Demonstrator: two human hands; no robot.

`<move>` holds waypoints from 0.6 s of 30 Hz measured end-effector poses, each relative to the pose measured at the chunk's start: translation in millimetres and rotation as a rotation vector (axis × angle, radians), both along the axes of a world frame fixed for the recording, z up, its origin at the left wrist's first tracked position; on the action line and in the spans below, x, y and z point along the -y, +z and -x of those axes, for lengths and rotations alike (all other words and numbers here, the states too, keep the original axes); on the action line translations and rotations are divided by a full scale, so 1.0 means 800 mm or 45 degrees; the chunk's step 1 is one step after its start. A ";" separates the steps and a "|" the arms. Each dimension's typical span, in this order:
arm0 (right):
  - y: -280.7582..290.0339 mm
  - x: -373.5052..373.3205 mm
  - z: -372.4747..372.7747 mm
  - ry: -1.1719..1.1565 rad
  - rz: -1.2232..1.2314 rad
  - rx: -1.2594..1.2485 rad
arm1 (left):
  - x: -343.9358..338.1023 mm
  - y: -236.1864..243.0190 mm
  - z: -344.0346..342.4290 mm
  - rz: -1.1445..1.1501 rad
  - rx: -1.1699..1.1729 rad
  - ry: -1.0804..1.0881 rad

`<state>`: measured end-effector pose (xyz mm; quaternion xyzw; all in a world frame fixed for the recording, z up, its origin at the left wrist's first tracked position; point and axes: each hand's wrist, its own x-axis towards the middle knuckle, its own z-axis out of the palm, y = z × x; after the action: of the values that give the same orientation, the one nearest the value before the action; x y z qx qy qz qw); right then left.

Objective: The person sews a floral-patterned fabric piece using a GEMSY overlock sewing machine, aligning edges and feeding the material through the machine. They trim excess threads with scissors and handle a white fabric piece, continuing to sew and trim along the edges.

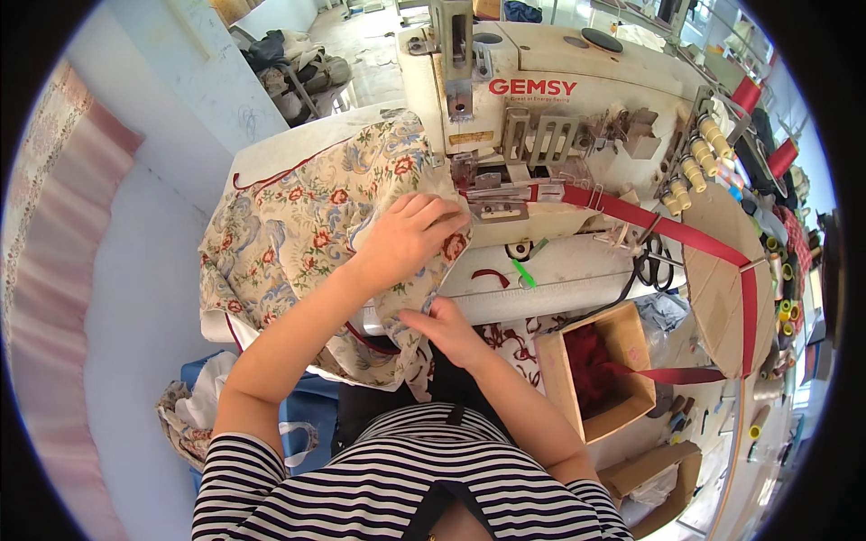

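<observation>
Cream floral fabric (289, 234) with red piping lies over the sewing machine's bed and hangs down toward me. My left hand (410, 234) rests on top of it, fingers loosely curved and apart, just left of the machine's presser area (478, 180). Lower down, my right hand (437, 329) pinches the fabric's hanging edge; some of those fingers are hidden behind it. A red tape (631, 216) runs through a metal folder on the machine to the right of my hands. A green tool (523, 275) and a scrap of red piping (490, 275) lie on the bed.
A wooden box (640, 325) of red tape stands right, below black scissors (654, 266). Thread cones (704, 149), spools and a cardboard sheet (722, 298) line the right side. A wall and pink curtain (81, 252) are left; piled cloth (302, 72) sits behind.
</observation>
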<state>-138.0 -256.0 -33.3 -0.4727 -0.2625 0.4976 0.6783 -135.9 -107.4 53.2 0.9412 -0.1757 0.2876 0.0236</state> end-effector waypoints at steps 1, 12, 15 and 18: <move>0.004 -0.003 0.007 -0.052 -0.054 0.105 | -0.003 -0.001 0.001 -0.006 -0.025 -0.018; -0.006 0.015 0.034 0.177 0.462 0.129 | -0.006 -0.001 -0.002 0.104 -0.005 -0.050; -0.025 0.021 0.037 0.104 0.252 -0.004 | -0.005 0.000 -0.005 0.151 -0.019 -0.057; -0.022 0.026 0.038 0.050 0.245 -0.101 | -0.005 0.000 -0.006 0.211 -0.045 -0.032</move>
<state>-168.3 -276.5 -51.0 -0.5102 -0.1956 0.5519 0.6299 -131.4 -103.6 53.2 0.9387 -0.1626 0.2840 0.1083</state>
